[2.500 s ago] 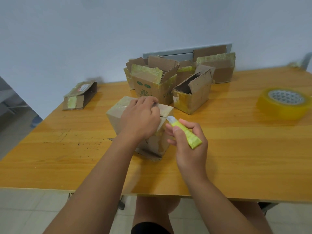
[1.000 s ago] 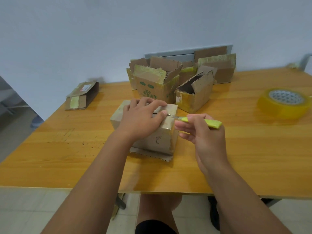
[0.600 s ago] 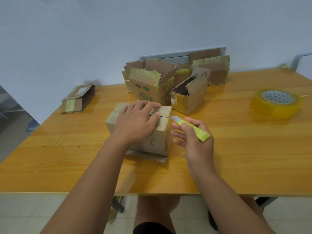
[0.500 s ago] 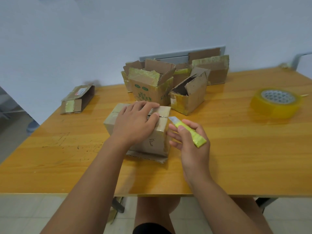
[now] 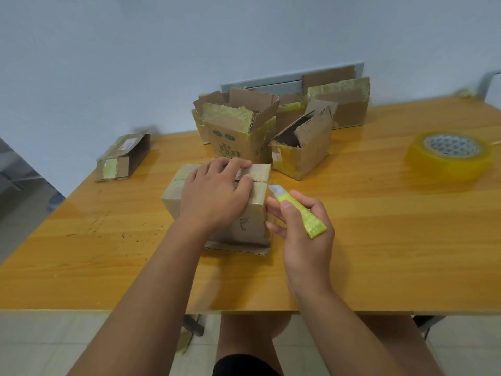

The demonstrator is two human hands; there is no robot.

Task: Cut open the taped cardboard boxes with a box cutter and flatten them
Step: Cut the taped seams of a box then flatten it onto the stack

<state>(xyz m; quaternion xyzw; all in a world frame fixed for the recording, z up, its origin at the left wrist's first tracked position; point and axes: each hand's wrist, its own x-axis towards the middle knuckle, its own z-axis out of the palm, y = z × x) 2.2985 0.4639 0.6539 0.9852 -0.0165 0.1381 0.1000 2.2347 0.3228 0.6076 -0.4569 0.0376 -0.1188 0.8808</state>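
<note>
the left hand (image 5: pixel 214 194) presses flat, fingers extended, on the taped box (image 5: pixel 252 213) at the table's (image 5: pixel 379 240) centre, bracing it for cutting. the right hand (image 5: pixel 301 226) grips the box cutter (image 5: pixel 296 210), blade angled toward the box's right top edge.

tabletop (image 5: pixel 379 253): yellow wood, dark marks near my left side | near me: small closed box (image 5: pixel 257 191) standing on a flat bit of cardboard (image 5: pixel 238 249) | back: bunch of opened boxes (image 5: pixel 271 126) | far left: flat box (image 5: pixel 122 158) | right: tape roll (image 5: pixel 448 156)
</note>
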